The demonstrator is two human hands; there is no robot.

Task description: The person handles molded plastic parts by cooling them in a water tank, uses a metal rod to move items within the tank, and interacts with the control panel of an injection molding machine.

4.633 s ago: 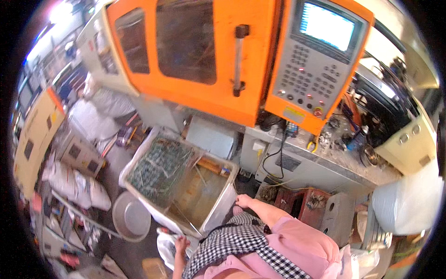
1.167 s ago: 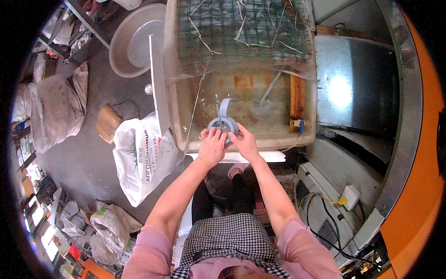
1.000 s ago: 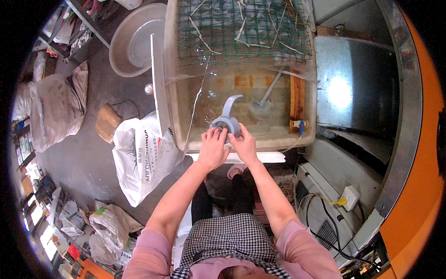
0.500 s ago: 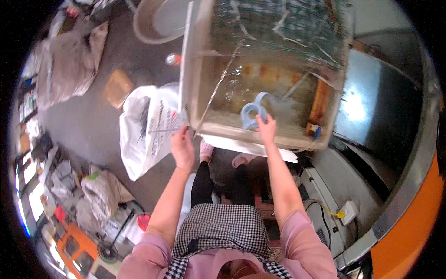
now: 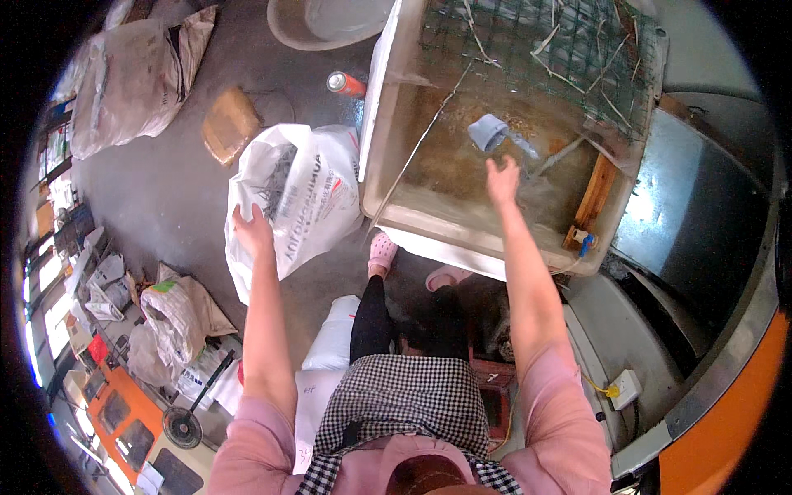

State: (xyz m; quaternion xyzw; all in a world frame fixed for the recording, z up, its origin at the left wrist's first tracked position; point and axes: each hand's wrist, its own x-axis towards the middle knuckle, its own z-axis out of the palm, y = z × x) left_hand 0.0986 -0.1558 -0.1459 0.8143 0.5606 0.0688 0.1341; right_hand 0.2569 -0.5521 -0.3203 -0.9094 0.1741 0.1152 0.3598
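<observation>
A pale blue plastic piece, hollow and cup-like (image 5: 487, 132), lies tilted in the shallow water of a large beige tub (image 5: 462, 227), with a light strip beside it. Just nearer to me, my right hand (image 5: 503, 180) hovers over the water, its fingers apart and nothing in them. My left hand (image 5: 254, 233) hangs over the near left side of a white plastic bag (image 5: 318, 206), fingers parted and bare. Thin grey pieces (image 5: 280, 177) show inside the bag's mouth.
Green mesh (image 5: 528, 49) with pale strips covers the tub's far part. A wooden bar (image 5: 596, 194) stands along its right wall. An orange-red can (image 5: 346, 84), a brown package (image 5: 231, 125) and a round basin (image 5: 330, 37) are to the left. A metal surface (image 5: 660, 173) adjoins the right.
My right hand has let go of the pale blue piece, which now lies farther into the tub. The thin grey stick has left my left hand, which has moved left over the bag.
</observation>
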